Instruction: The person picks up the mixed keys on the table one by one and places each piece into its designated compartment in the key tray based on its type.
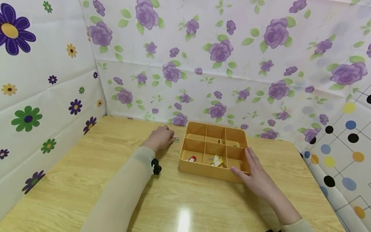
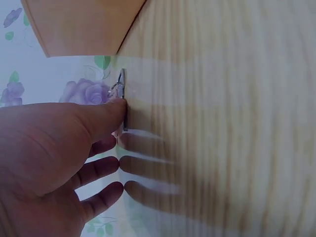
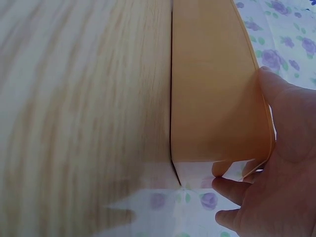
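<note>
On the wooden table, my left hand (image 1: pixel 160 138) is left of an orange divided storage box (image 1: pixel 211 172). Its thumb and forefinger pinch a small metal ring (image 1: pixel 176 139) with something thin attached, right at the tabletop. In the left wrist view this thin piece (image 2: pixel 124 79) is seen edge-on, partly hidden by the thumb; its exact kind is unclear. The other fingertips touch the table. My right hand (image 1: pixel 258 178) holds the box's front right corner, thumb on the front rim and fingers along the right side.
Inside the front compartments lie a red and white item (image 1: pixel 192 159) and a yellow and white item (image 1: pixel 216 160). A small dark piece (image 1: pixel 219 141) sits in the back middle one. Flowered cloth (image 1: pixel 174 74) hangs behind the table and at both sides.
</note>
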The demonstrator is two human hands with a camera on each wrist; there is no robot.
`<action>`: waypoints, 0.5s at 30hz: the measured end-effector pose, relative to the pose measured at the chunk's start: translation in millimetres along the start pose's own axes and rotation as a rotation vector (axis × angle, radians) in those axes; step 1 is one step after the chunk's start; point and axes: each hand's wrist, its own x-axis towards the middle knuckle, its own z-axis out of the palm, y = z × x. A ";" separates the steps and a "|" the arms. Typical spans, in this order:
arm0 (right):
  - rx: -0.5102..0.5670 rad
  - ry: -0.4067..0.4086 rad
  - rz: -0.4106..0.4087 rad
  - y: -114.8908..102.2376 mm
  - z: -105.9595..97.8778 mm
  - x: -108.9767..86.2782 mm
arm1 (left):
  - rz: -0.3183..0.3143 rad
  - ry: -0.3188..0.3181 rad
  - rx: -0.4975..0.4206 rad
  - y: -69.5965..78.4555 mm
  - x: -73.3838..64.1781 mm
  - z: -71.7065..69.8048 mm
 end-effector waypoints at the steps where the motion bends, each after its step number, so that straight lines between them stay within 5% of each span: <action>1: 0.000 0.000 -0.001 -0.1 -0.1 0.3 | -0.006 0.007 0.002 0.2 -0.2 0.2; 15: 0.005 -0.006 0.004 -2.1 -0.9 -0.3 | 0.005 0.113 0.036 8.5 -8.3 1.0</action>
